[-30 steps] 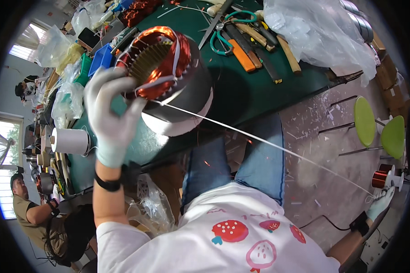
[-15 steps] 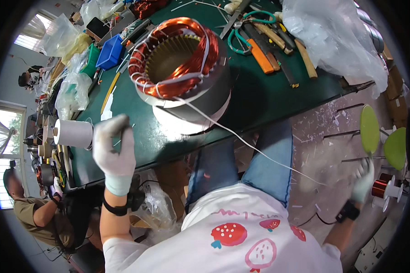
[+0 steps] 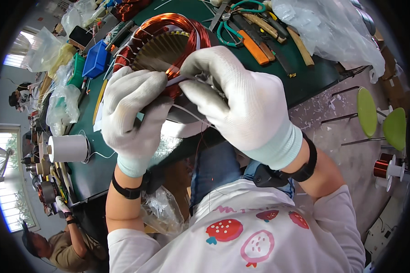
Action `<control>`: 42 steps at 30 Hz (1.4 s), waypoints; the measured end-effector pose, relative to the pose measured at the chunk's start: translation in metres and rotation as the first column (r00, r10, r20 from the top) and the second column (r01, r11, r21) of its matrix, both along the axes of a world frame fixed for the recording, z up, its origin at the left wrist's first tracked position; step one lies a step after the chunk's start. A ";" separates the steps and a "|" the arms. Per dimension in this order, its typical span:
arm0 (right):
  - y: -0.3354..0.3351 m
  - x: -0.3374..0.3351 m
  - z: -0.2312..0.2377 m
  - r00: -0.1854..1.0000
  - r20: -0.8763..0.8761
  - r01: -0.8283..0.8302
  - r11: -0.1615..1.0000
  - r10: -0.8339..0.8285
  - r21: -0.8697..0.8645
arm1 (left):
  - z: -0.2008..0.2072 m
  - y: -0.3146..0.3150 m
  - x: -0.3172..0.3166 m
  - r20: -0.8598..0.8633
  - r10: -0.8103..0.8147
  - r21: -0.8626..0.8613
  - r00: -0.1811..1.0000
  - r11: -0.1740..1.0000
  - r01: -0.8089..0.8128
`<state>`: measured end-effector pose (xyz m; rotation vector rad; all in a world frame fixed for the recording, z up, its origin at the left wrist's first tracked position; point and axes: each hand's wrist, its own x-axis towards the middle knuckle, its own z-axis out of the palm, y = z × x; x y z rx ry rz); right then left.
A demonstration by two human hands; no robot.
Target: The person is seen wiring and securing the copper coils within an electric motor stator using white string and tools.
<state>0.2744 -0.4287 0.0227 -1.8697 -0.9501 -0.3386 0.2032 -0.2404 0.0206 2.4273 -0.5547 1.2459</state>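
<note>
A motor stator [image 3: 180, 22] with a coil of copper windings stands on the green workbench, its coil bound around with white cord. Both gloved hands meet at its near side and hide part of the ring. My left hand [image 3: 134, 109] is closed, its fingertips pinching a short stretch of white cord [image 3: 176, 81]. From the other side, the thumb and fingers of my right hand [image 3: 243, 98] grip the same cord. A slack length of cord also runs below, between my left thumb and right palm. Exactly how it passes around the windings is hidden.
Scissors, an orange-handled knife [image 3: 253, 48] and wooden-handled tools lie at the back right beside a plastic bag [image 3: 325, 34]. A white cord spool [image 3: 69, 148] and a blue bin [image 3: 95, 60] sit left. Green stools [image 3: 366, 111] stand right; another person sits at lower left.
My right hand has come in from the far right, where the cord was stretched out, to the stator. My left hand has moved right to the coil and taken hold of the cord.
</note>
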 end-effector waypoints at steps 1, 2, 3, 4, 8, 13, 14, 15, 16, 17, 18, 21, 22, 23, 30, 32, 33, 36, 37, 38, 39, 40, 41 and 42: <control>0.001 0.001 0.000 1.000 -0.005 -0.002 1.000 0.001 -0.006 | 0.000 0.000 0.000 -0.005 0.001 -0.006 1.000 1.000 -0.002; 0.001 0.002 0.001 0.999 0.045 0.016 1.000 -0.015 -0.027 | 0.002 0.000 0.000 -0.010 -0.012 0.002 1.000 1.000 0.012; 0.001 0.002 0.001 0.995 0.095 0.035 0.998 -0.030 -0.047 | 0.001 0.000 -0.001 -0.014 -0.027 0.010 1.000 1.000 0.027; 0.002 0.005 -0.001 0.983 0.173 0.058 0.998 -0.053 -0.025 | 0.000 0.001 -0.002 -0.004 -0.010 0.025 1.000 1.000 0.010; -0.004 0.009 -0.004 0.953 0.299 0.074 0.994 -0.047 -0.078 | -0.001 -0.001 0.004 0.031 -0.017 0.071 0.999 0.997 0.015; -0.025 -0.015 0.017 0.589 -0.732 -0.128 0.934 0.342 0.334 | 0.004 0.006 -0.004 -0.061 0.015 0.051 0.998 0.999 -0.012; -0.031 -0.024 0.009 0.494 -0.759 -0.160 0.902 0.424 0.400 | 0.017 0.005 -0.008 -0.119 0.070 0.113 0.990 0.992 -0.057; -0.040 -0.034 0.011 0.253 -0.851 -0.171 0.887 0.461 0.429 | 0.016 -0.004 -0.006 -0.220 -0.037 -0.293 0.975 0.956 -0.030; -0.041 -0.041 0.012 0.104 -0.874 -0.164 0.875 0.475 0.456 | 0.025 -0.006 -0.005 -0.316 -0.049 -0.353 0.948 0.933 -0.069; -0.041 -0.049 0.013 -0.044 -0.872 -0.155 0.859 0.487 0.488 | 0.040 -0.010 -0.004 -0.405 -0.064 -0.399 0.912 0.910 -0.114; -0.037 -0.054 0.013 -0.077 -0.888 -0.104 0.882 0.453 0.459 | 0.053 -0.015 -0.003 -0.492 -0.014 -0.303 0.870 0.940 -0.157; -0.037 -0.050 0.009 -0.194 -0.804 -0.012 0.818 0.562 0.575 | 0.071 -0.010 0.012 -0.632 -0.087 -0.281 0.770 0.952 -0.123; -0.034 -0.051 0.007 -0.241 -0.749 0.067 0.781 0.617 0.621 | 0.076 -0.008 0.016 -0.655 -0.077 -0.236 0.752 0.966 -0.107; -0.031 -0.052 0.009 -0.241 -0.748 0.069 0.780 0.618 0.622 | 0.079 -0.003 0.020 -0.656 -0.077 -0.235 0.751 0.966 -0.106; -0.008 -0.025 -0.021 0.940 -0.337 -0.099 0.989 0.055 -0.112 | 0.097 0.023 0.046 -0.769 0.095 0.207 0.632 0.973 0.105; -0.009 -0.023 -0.019 0.828 -0.539 -0.191 0.981 0.152 -0.016 | 0.099 0.044 0.058 -0.642 0.093 0.433 0.761 0.864 0.259; -0.012 -0.024 -0.019 0.588 -0.745 -0.229 0.948 0.314 0.219 | 0.100 0.051 0.057 -0.574 0.078 0.546 0.815 0.779 0.310; -0.047 -0.014 -0.007 -0.096 -0.636 -0.206 0.610 0.766 0.765 | 0.131 0.063 0.028 -0.313 0.155 0.211 0.937 0.973 -0.091; -0.048 -0.016 -0.010 -0.183 -0.411 -0.076 0.404 0.893 0.912 | 0.150 0.050 -0.001 -0.290 0.143 0.020 0.946 0.990 -0.143; -0.042 -0.013 -0.023 -0.144 -0.215 -0.005 0.217 0.966 0.976 | 0.142 0.028 0.005 -0.329 -0.067 0.141 0.942 0.983 0.120; -0.036 -0.021 -0.015 0.141 -0.413 -0.211 0.435 0.900 0.876 | 0.146 -0.003 0.002 -0.385 -0.228 0.258 0.894 0.904 0.342; -0.042 -0.020 -0.012 0.526 -0.392 -0.496 0.647 0.755 0.579 | 0.136 -0.019 -0.002 -0.317 0.007 0.581 0.949 0.792 0.188; -0.057 -0.016 -0.009 0.823 -0.146 -0.529 0.834 0.549 0.154 | 0.109 -0.024 0.007 -0.327 0.031 0.565 0.945 0.808 0.169; -0.074 -0.013 -0.007 0.940 0.141 -0.312 0.950 0.312 -0.025 | 0.094 -0.022 0.012 -0.317 0.070 0.605 0.946 0.783 0.145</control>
